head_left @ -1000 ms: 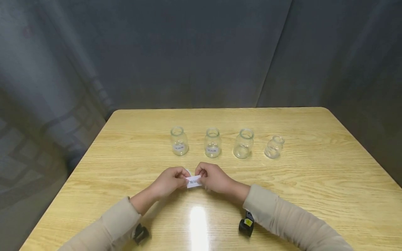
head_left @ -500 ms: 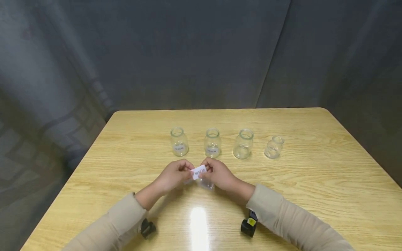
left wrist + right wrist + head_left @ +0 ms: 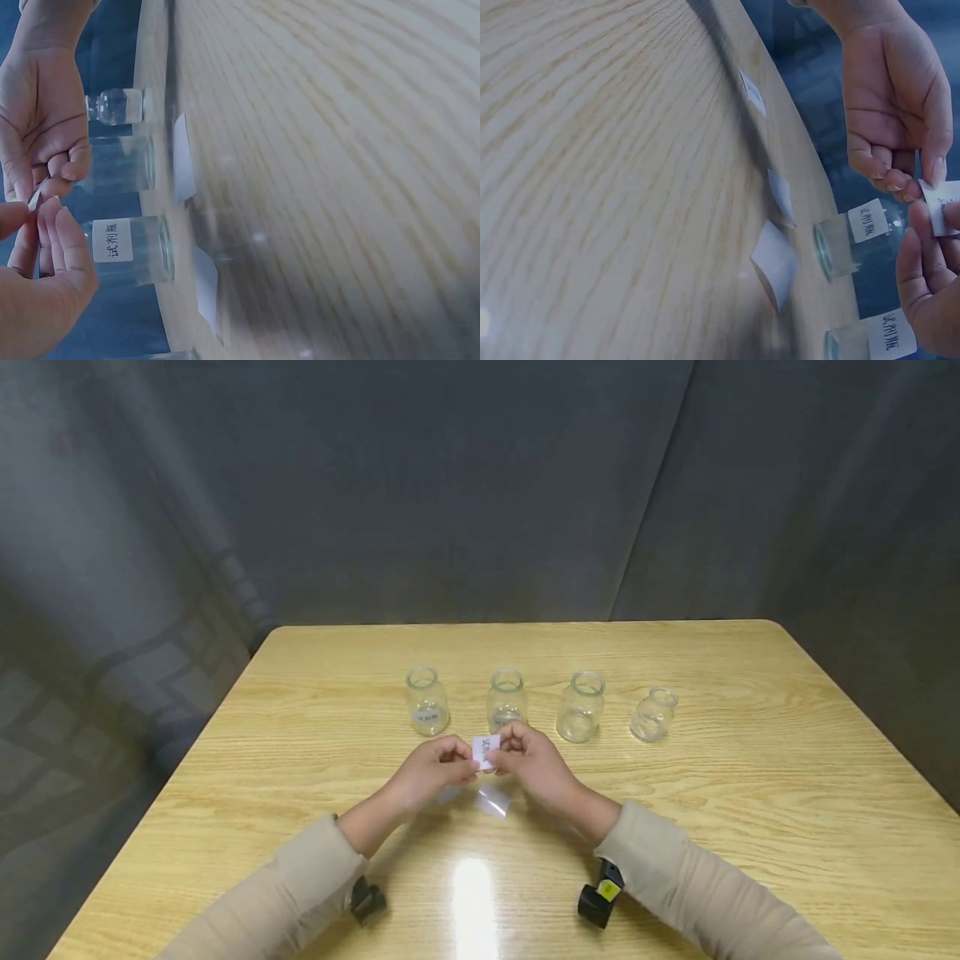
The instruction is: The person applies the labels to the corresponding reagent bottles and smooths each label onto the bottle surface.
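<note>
In the head view, four glass jars stand in a row on the bench (image 3: 750, 793): a left jar (image 3: 428, 695) and a second jar (image 3: 507, 697), each with a pasted tag (image 3: 427, 717), then a third jar (image 3: 580, 710) and a small jar (image 3: 652, 716). The right hand (image 3: 537, 768) overlaps the second jar's base; it and the left hand (image 3: 423, 777) pinch a white label (image 3: 485, 747) above a shiny slip (image 3: 492, 801). The left wrist view shows the label nearly edge-on, a thin pale sliver. In the right wrist view its white face carries dark writing, partly thumb-covered.
</note>
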A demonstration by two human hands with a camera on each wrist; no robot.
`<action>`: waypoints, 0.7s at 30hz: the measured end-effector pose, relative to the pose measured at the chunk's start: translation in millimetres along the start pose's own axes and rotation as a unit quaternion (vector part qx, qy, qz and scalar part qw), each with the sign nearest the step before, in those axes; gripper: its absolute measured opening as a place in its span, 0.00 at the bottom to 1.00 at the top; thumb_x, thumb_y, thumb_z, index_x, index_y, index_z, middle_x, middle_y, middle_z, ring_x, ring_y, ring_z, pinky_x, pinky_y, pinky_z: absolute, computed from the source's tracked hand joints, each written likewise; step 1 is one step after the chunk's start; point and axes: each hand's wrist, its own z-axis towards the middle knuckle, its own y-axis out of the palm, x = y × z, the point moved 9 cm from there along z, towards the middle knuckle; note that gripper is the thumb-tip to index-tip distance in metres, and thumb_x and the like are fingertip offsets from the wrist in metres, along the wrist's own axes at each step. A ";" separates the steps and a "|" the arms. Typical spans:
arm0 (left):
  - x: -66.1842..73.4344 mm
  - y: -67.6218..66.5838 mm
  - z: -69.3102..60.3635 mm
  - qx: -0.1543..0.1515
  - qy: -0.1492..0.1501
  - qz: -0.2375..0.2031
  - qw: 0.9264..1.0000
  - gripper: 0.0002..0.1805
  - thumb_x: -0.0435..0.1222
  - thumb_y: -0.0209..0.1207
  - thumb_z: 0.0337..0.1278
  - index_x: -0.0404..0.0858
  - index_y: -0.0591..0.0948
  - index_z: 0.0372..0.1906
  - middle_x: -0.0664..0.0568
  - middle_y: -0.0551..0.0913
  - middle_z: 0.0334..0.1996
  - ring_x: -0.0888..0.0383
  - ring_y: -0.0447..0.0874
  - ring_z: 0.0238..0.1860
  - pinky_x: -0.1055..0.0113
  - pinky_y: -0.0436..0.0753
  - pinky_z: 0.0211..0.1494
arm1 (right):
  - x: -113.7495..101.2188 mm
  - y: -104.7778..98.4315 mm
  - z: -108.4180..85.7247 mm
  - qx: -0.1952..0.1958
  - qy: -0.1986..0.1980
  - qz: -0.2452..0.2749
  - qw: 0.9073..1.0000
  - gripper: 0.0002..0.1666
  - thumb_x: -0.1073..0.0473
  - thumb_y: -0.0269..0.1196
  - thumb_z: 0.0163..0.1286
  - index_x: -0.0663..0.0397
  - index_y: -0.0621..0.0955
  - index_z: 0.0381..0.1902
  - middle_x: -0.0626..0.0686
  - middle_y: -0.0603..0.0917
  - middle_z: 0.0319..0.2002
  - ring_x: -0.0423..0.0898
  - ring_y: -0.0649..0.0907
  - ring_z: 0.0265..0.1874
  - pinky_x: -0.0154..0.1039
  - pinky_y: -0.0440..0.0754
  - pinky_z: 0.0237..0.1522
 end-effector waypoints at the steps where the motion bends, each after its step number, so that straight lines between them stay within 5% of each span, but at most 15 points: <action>1: 0.2 0.5 0.5 0.000 -0.002 -0.003 1.000 0.06 0.31 0.53 0.51 0.30 0.72 0.32 0.47 0.76 0.28 0.56 0.76 0.32 0.58 0.76 0.42 | -0.8 -1.0 0.3 0.003 -0.002 0.000 1.000 0.06 0.71 0.55 0.56 0.68 0.71 0.33 0.54 0.75 0.26 0.43 0.76 0.25 0.41 0.77 0.33; 12: 6.9 0.6 6.5 0.007 0.005 -0.075 0.997 0.09 0.29 0.52 0.51 0.26 0.71 0.36 0.45 0.74 0.31 0.53 0.75 0.34 0.58 0.75 0.44 | -6.8 -5.8 -2.8 -0.015 -0.015 0.020 1.000 0.10 0.74 0.56 0.54 0.70 0.70 0.35 0.57 0.75 0.27 0.41 0.75 0.24 0.41 0.78 0.30; 21: 12.9 10.8 4.6 -0.050 0.017 -0.083 0.995 0.09 0.30 0.50 0.53 0.25 0.71 0.36 0.45 0.75 0.31 0.56 0.76 0.32 0.54 0.74 0.45 | -11.2 -14.0 -4.8 -0.004 -0.026 -0.023 0.999 0.07 0.68 0.57 0.57 0.66 0.75 0.34 0.53 0.76 0.31 0.44 0.74 0.27 0.33 0.75 0.29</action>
